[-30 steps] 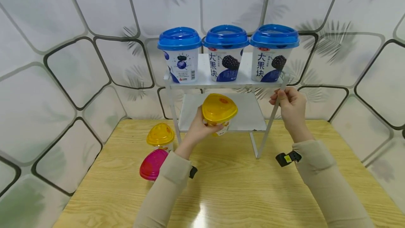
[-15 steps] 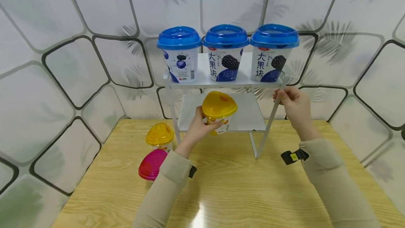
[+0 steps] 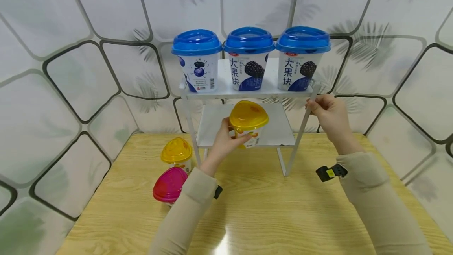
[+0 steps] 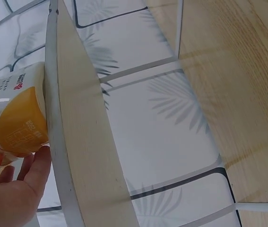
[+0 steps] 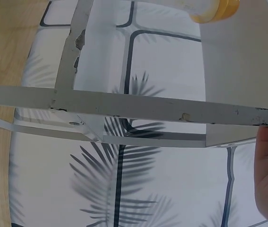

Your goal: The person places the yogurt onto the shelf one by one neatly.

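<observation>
In the head view the left hand grips a yellow-lidded cup by its side, between the two levels of a white metal shelf. The left wrist view shows the cup beside the shelf's edge, with fingers against its wall. The right hand pinches the shelf's front right post just below the top level; the right wrist view has its fingers at that post. Whether the held cup touches the lower level cannot be told.
Three blue-lidded cups, left, middle and right, stand in a row on the top level. Left of the shelf, another yellow-lidded cup and a pink-lidded cup are on the wooden table.
The left hand has moved the yellow-lidded cup slightly up and right, and its lid is less tilted. The right wrist has shifted a little right, its fingers still on the post.
</observation>
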A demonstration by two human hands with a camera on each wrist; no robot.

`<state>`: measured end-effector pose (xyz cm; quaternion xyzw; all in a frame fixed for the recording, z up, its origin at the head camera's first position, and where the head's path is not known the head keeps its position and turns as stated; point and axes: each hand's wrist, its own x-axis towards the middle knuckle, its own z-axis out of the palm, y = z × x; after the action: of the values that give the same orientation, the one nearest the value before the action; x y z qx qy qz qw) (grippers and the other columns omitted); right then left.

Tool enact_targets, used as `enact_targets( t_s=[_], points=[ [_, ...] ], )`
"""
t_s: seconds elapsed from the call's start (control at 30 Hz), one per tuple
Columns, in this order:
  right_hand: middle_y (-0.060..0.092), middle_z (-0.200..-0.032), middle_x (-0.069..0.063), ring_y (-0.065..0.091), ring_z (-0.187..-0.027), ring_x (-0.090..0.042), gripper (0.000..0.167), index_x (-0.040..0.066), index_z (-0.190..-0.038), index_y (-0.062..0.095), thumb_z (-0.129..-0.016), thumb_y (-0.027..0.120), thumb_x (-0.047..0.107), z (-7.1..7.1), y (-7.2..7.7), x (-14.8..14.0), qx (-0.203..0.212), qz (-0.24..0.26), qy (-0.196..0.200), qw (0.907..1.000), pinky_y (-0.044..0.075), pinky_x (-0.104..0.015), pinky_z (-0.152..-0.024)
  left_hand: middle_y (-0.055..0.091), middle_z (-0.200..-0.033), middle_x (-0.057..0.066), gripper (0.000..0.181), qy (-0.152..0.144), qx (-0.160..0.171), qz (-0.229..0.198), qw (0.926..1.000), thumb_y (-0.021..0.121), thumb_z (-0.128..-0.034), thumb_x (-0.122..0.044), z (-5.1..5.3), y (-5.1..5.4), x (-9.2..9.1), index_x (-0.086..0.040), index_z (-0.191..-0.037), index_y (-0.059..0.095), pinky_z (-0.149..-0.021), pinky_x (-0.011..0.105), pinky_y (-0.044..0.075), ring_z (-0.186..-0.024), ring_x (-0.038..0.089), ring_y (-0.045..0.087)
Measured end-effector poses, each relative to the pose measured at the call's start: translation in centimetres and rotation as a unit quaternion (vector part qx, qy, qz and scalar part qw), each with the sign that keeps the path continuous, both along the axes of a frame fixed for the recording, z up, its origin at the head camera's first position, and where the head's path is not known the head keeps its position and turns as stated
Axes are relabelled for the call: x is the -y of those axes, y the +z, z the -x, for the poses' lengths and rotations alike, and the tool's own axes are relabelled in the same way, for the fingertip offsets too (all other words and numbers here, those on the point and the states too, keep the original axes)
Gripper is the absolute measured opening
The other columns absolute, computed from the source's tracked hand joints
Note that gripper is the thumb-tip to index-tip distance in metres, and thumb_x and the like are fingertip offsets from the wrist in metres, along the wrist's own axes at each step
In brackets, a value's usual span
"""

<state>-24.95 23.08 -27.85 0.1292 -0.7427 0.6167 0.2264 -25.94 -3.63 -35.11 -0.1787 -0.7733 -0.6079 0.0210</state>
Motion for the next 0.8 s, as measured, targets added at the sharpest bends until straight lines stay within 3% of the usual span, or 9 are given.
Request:
enact_targets(
  t_s=[0.13, 0.27, 0.4, 0.57, 0.8],
  points=[
    [0.062, -0.07, 0.005, 0.059, -0.067, -0.006, 0.013, 0.005, -0.075, 0.058, -0.084, 0.055, -0.004, -0.1, 0.0, -0.2, -0.015, 0.033, 0.023, 0.9991, 0.049, -0.016, -0.062, 0.038, -0.123, 0.011, 0.067, -0.005, -0.001, -0.004, 1.0, 0.069, -0.077, -0.024, 0.2, -0.1, -0.6, -0.006, -0.127, 0.028, -0.09, 0.038, 0.039, -0.111, 0.023, 0.039],
    [0.06, -0.069, 0.007, 0.058, -0.065, -0.006, 0.011, 0.004, -0.074, 0.059, -0.084, 0.057, -0.001, 0.0, 0.1, -0.3, -0.014, -0.005, -0.002, 0.9999, 0.049, -0.016, -0.062, 0.04, -0.121, 0.009, 0.064, 0.001, -0.009, -0.002, 1.0, 0.07, -0.0766, -0.022, 0.4, -0.1, -1.2, -0.006, -0.126, 0.032, -0.085, 0.035, 0.043, -0.109, 0.022, 0.041],
    [0.058, -0.069, 0.009, 0.055, -0.063, -0.006, 0.008, 0.004, -0.075, 0.059, -0.083, 0.059, 0.003, 0.1, 0.3, -0.3, -0.011, -0.047, -0.036, 0.9982, 0.048, -0.016, -0.061, 0.043, -0.116, 0.01, 0.061, -0.003, -0.039, 0.006, 0.9992, 0.069, -0.077, -0.021, 0.6, 0.0, -1.8, -0.003, -0.125, 0.036, -0.08, 0.032, 0.046, -0.107, 0.023, 0.044],
    [0.058, -0.069, 0.009, 0.055, -0.064, -0.005, 0.007, 0.001, -0.077, 0.059, -0.083, 0.059, 0.003, 0.1, 0.4, -0.3, -0.015, -0.06, -0.039, 0.9973, 0.047, -0.015, -0.061, 0.044, -0.119, 0.014, 0.062, -0.015, -0.049, 0.021, 0.9985, 0.068, -0.0785, -0.02, 0.6, 0.3, -2.8, 0.0, -0.127, 0.034, -0.079, 0.031, 0.047, -0.109, 0.025, 0.044],
    [0.063, -0.074, 0.004, 0.062, -0.071, -0.008, 0.006, -0.006, -0.082, 0.054, -0.085, 0.054, -0.001, 0.1, 0.2, -0.1, 0.0, -0.011, 0.01, 0.9999, 0.049, -0.019, -0.068, 0.043, -0.121, 0.021, 0.058, -0.033, -0.044, 0.034, 0.9979, 0.064, -0.0804, -0.009, -1.6, 2.8, -4.1, 0.007, -0.126, 0.032, -0.082, 0.034, 0.046, -0.111, 0.033, 0.043]
  ],
)
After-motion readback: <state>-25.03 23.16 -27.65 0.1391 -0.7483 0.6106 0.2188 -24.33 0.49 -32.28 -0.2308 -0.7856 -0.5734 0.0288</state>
